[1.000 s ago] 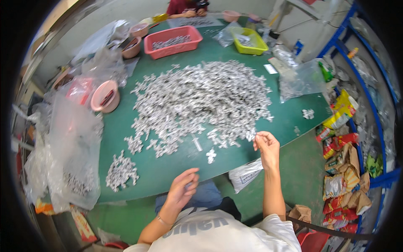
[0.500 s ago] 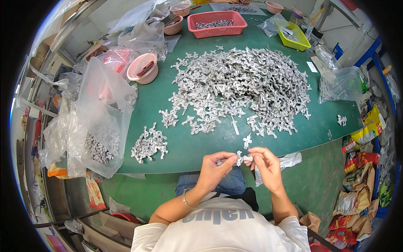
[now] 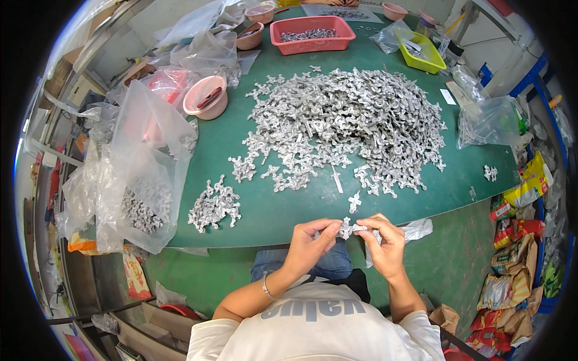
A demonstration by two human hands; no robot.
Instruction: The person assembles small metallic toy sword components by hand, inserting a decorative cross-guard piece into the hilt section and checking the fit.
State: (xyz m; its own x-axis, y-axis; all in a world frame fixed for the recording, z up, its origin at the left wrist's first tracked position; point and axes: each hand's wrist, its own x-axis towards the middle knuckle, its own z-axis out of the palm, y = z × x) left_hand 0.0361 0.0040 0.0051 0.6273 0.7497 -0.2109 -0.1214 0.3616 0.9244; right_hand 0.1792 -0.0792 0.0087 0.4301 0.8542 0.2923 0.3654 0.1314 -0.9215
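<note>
Between my two hands, just over the near table edge, is a small silver-grey metal casting with several knobbed arms. My left hand pinches its left side between thumb and fingers. On the other side my right hand grips the right end, thumb below and fingers above. A cross-shaped metal piece lies on the table just beyond them. Farther off spreads a large heap of similar metal castings. To the left sits a smaller pile of castings.
The green table carries clear plastic bags holding metal parts at left. Beyond are a pink bowl, a red basket of rings and a yellow-green basket. Another person's hands show at the far edge.
My right hand has shifted slightly left and closed its fingers onto the casting's right end. The left hand keeps its pinch nearly in place.
</note>
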